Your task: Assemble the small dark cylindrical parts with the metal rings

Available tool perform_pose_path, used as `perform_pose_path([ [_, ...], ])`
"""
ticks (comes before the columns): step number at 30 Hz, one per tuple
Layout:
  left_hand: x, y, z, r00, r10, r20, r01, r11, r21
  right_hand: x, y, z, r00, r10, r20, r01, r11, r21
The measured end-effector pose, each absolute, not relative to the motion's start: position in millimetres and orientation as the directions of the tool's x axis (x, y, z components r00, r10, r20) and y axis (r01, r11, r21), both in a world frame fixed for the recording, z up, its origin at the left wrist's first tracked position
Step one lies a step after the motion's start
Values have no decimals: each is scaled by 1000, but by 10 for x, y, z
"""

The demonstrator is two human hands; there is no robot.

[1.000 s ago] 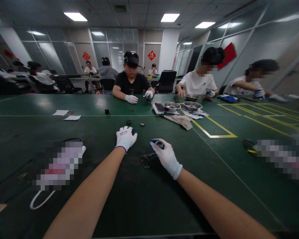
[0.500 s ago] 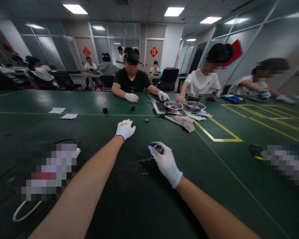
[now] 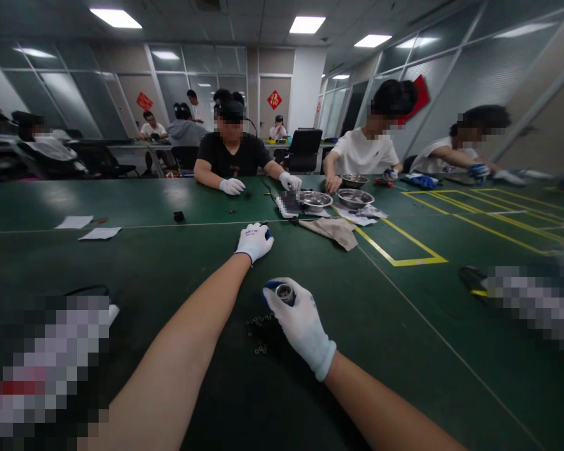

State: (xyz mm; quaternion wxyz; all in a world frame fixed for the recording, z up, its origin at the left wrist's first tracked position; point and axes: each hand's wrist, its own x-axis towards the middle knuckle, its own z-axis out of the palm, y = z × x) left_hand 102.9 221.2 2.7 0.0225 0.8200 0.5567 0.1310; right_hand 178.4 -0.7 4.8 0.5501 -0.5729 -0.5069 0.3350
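My left hand (image 3: 255,241), in a white glove with blue fingers, stretches forward over the green table (image 3: 192,257). Its fingers bend down, with a gap between thumb and forefinger; the fingertips are partly hidden. Just beyond them, a small metal part (image 3: 264,222) shows on the table. Gloved the same way, my right hand (image 3: 299,313) is closed round a short metal cylinder (image 3: 284,292), whose round opening faces up. Several small ring-shaped metal pieces (image 3: 259,321) lie scattered left of that hand.
Beyond lie a beige cloth (image 3: 333,232), metal bowls (image 3: 356,199), a black block (image 3: 178,216) and white papers (image 3: 100,233). Yellow tape (image 3: 418,260) marks the right side. Across the table sit co-workers, one with a gloved hand (image 3: 232,186). Blurred-out objects lie left and right.
My left hand has moved forward and to the right, up to the small metal part. My right hand still holds the metal cylinder. The view has turned slightly right.
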Motion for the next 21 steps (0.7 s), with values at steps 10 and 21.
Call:
perform_pose_path([
  [10, 1100, 2730, 16, 257, 954, 153, 908, -292, 300, 1741, -87, 108, 191, 975, 110, 196, 72, -978],
  [21, 730, 2083, 5, 364, 921, 138, 752, -378, 539, 1789, 14, 54, 240, 949, 205, 112, 183, -977],
])
